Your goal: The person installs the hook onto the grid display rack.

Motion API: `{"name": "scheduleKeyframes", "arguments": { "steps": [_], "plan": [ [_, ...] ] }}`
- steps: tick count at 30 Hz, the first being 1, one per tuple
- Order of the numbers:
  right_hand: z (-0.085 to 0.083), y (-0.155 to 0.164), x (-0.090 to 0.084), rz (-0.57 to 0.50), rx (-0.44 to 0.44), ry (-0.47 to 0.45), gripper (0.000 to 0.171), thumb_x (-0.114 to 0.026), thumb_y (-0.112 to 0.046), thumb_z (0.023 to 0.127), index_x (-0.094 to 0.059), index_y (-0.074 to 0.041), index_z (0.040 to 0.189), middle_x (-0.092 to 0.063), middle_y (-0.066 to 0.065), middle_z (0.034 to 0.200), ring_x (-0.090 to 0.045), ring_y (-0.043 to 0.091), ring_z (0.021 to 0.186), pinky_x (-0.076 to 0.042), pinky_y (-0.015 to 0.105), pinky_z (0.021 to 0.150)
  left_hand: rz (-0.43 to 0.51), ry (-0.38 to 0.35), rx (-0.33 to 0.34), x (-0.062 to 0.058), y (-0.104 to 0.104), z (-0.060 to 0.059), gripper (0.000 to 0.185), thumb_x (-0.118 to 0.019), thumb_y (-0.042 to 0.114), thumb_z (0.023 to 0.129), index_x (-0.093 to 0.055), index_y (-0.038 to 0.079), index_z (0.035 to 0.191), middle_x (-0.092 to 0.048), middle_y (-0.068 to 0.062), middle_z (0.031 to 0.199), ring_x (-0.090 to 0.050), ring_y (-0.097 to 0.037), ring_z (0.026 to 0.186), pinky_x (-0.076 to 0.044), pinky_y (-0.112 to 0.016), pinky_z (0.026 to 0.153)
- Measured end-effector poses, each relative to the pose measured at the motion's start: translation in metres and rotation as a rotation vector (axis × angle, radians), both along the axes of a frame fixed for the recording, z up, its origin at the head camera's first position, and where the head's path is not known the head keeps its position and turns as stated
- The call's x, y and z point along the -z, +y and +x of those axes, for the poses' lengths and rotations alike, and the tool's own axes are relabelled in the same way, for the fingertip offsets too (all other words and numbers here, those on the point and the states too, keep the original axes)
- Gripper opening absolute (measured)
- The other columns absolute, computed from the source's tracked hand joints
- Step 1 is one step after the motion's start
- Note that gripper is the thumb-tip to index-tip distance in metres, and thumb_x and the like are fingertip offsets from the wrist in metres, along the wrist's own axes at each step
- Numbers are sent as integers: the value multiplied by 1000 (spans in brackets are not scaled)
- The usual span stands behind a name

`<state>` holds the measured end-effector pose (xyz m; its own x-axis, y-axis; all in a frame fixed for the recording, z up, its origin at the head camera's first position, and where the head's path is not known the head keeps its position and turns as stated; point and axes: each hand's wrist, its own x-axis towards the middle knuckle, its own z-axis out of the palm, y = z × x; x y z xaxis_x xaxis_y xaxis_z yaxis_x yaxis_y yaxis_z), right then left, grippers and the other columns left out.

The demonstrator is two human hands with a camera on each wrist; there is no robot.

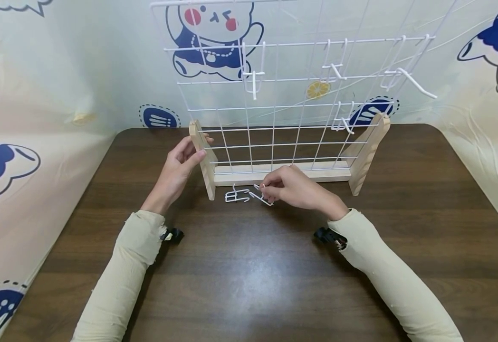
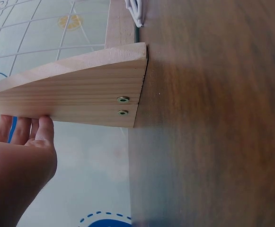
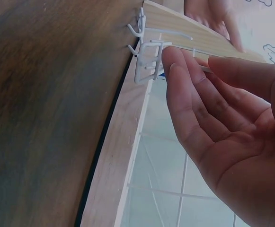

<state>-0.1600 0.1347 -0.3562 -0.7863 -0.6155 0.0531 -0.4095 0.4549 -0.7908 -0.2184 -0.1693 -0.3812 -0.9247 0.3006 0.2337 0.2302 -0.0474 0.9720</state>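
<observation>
Head view: right hand pinches a wire hook at its fingertips.
Hook: light, stiff, slippery; judged best pinched mid-stem.
Left hand: fingers curled round the wooden foot.

Two bare hands in play, the left hand and the right hand. One white wire grid panel stands in one pale wooden base. Four white wire hooks hang on it, and two more lie on the one dark wooden table.
</observation>
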Motion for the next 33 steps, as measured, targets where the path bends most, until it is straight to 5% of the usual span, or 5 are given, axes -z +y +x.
{"name": "scheduleKeyframes", "arguments": {
  "steps": [11, 33],
  "plan": [
    [1, 2, -3, -21, 10, -14, 14, -62, -6, 98, -74, -2, 91, -71, 12, 80, -71, 24, 73, -58, 28, 67, -4, -3, -8, 1, 0, 0, 47, -62, 18, 100, -48, 15, 144, -51, -11, 143, -42, -27, 137, -29, -51, 116],
    [5, 10, -19, -21, 31, 67, 14, -63, -7, 98, -76, -4, 92, -72, 5, 79, -70, 19, 73, -56, 29, 68, -2, -7, -5, 0, 0, 0, 53, -62, 18, 100, -42, 6, 147, -51, -11, 143, -41, -29, 139, -29, -52, 116]
  ]
}}
